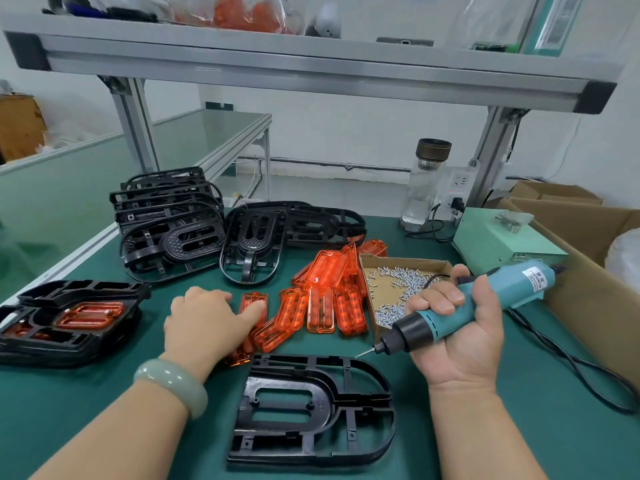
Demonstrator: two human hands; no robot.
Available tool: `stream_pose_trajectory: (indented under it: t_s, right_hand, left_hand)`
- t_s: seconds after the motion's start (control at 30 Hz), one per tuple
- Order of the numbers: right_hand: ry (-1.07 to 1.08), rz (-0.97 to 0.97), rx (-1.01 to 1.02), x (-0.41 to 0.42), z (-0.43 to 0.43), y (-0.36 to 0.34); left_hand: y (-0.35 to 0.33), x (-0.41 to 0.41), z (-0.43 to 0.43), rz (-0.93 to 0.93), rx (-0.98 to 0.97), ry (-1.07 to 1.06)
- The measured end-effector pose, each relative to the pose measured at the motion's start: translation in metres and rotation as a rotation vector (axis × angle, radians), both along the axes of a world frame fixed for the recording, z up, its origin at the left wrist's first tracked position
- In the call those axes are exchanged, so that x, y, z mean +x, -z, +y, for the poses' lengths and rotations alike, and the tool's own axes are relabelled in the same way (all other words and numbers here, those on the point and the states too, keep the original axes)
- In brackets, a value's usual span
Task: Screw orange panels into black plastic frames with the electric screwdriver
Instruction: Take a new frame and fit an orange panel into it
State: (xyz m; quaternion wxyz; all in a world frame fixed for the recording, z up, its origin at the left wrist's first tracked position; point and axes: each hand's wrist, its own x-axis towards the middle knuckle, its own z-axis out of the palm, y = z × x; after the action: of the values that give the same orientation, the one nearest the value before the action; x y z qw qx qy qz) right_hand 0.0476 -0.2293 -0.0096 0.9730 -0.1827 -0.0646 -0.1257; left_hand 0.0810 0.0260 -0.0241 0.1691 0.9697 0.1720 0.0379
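Note:
A black plastic frame [311, 410] lies flat on the green mat in front of me, with no panel in it. Beyond it is a loose pile of orange panels [322, 299]. My left hand [204, 320] reaches into the pile's left side, its fingertips touching one orange panel [254, 301]; how the fingers lie under the palm is hidden. My right hand [457, 327] grips the teal electric screwdriver [478, 306], bit pointing down-left just above the frame's top right corner.
A cardboard tray of small screws [394, 285] sits right of the panels. Stacks of bare black frames [180, 220] stand at the back, and frames fitted with orange panels [69, 317] lie at left. A green power box [502, 244], a bottle [426, 181] and cardboard boxes [588, 265] crowd the right.

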Motion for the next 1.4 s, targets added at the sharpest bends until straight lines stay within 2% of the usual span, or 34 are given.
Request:
stream_pose_trajectory:
  t_s: [0.1,0.23,0.33,0.43,0.53,0.67,1.07,1.2,1.4]
  right_hand:
    - [-0.012,0.007,0.001,0.000,0.001,0.001]
    - [-0.020,0.010,0.003,0.001,0.001,0.002]
    - [-0.022,0.009,0.011,0.001,0.001,0.002]
    - [-0.026,0.008,0.008,0.001,0.001,0.002]
    - [-0.033,0.003,0.003,0.001,0.001,0.003]
    - [-0.070,-0.045,0.006,0.000,0.001,0.001]
    - [-0.072,-0.028,0.007,0.000,0.002,0.000]
    - [-0.046,0.018,-0.002,-0.001,0.001,0.001]
    - [-0.056,0.021,-0.003,-0.001,0.002,0.000]
  left_hand:
    - [0.000,-0.001,-0.004,-0.034,-0.116,0.017]
    - [-0.005,-0.005,-0.006,-0.203,-0.316,0.004]
    - [-0.013,-0.006,-0.006,-0.334,-0.617,0.023]
    - [-0.025,-0.011,-0.013,-0.307,-0.981,0.047]
    - [-0.038,-0.021,-0.022,-0.202,-1.145,0.090]
    - [-0.049,-0.034,-0.028,-0.105,-1.159,0.141]
    - [-0.059,-0.050,-0.034,-0.019,-1.244,0.283]
    - [-0.056,-0.050,-0.029,-0.076,-1.093,0.288]
    - [-0.052,-0.053,-0.012,-0.184,-0.639,0.422]
